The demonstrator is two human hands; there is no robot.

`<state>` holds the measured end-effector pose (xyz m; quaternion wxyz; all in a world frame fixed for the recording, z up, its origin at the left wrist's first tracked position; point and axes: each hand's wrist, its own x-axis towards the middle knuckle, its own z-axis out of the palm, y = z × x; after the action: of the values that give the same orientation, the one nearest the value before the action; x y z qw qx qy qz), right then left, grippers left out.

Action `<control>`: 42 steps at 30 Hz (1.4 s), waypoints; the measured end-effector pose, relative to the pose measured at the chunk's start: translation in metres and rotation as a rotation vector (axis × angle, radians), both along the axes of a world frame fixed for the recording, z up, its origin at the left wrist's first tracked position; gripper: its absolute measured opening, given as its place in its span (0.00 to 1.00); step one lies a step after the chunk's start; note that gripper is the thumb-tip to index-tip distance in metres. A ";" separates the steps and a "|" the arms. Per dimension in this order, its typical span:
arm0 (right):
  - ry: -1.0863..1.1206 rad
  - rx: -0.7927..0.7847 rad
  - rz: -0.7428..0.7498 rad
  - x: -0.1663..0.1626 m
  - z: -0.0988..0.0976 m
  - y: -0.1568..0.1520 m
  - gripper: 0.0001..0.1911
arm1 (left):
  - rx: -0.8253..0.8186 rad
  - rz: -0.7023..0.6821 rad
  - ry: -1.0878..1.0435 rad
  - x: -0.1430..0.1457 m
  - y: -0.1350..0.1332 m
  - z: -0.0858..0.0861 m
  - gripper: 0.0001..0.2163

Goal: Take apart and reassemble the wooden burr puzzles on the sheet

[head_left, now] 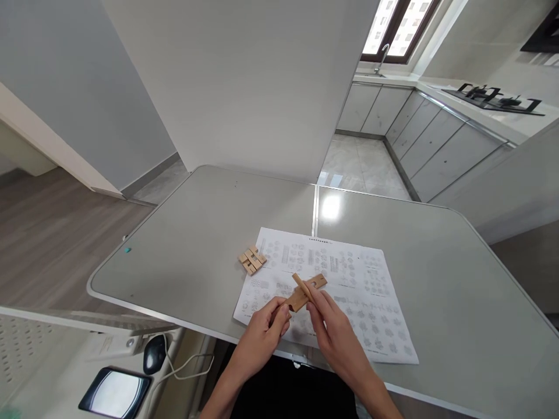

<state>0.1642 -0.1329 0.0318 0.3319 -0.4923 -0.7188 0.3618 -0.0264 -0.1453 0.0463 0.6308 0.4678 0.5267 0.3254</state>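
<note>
Found left hand (262, 327) closed, thumb and fingers pinching the near end of a notched bar (317, 283). Found right hand (338, 334) closed too, fingertips pinching a stick (298, 281) at its crossing with the bar. Logged both pieces raised just over the sheet (371, 291), close to the table's (196, 233) near edge, about midway along it. Noted a block (252, 259) of joined pieces lying at the sheet's far left corner, well apart from both hands. Could not tell the stick's seat: in a notch or merely across it; too small.

Judged the step as seating stick into bar. Judged it best done thus:
- gripping the bar by its end only, flat and steady, clear of the notches;
- squaring the stick to the notch before pressing;
- pushing straight in, never at a slant, to avoid jamming;
- checking notch faces against the printed figure first.

Judged working low over the sheet wise, against a dropped piece. Rated forcing as the main risk.
</note>
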 end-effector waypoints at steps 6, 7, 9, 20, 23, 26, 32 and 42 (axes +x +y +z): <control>-0.101 0.083 0.044 0.005 0.002 -0.004 0.29 | 0.012 -0.008 -0.017 0.006 0.003 0.002 0.22; -0.118 0.095 0.042 0.006 0.003 -0.004 0.30 | 0.013 -0.010 -0.018 0.007 0.004 0.002 0.22; -0.155 0.130 0.038 0.008 0.003 -0.004 0.30 | 0.003 -0.019 -0.026 0.008 0.004 0.002 0.22; -0.380 0.344 0.012 0.020 -0.015 -0.002 0.30 | -0.038 -0.035 -0.060 0.020 0.009 0.004 0.23; -0.370 0.363 -0.013 0.020 -0.025 -0.007 0.31 | -0.024 -0.031 -0.038 0.024 0.008 0.002 0.24; -0.352 0.366 0.016 0.025 -0.028 -0.010 0.32 | -0.004 -0.064 -0.031 0.025 0.007 0.000 0.23; -0.328 0.336 0.059 0.035 -0.023 -0.011 0.34 | 0.003 -0.093 -0.005 0.029 0.003 0.000 0.20; -0.283 0.366 0.036 0.027 -0.023 -0.029 0.35 | 0.044 -0.033 0.005 0.043 -0.007 0.002 0.20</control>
<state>0.1911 -0.1615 0.0090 0.3049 -0.4566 -0.8206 0.1586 0.0161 -0.1527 0.0486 0.6243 0.4911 0.5131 0.3252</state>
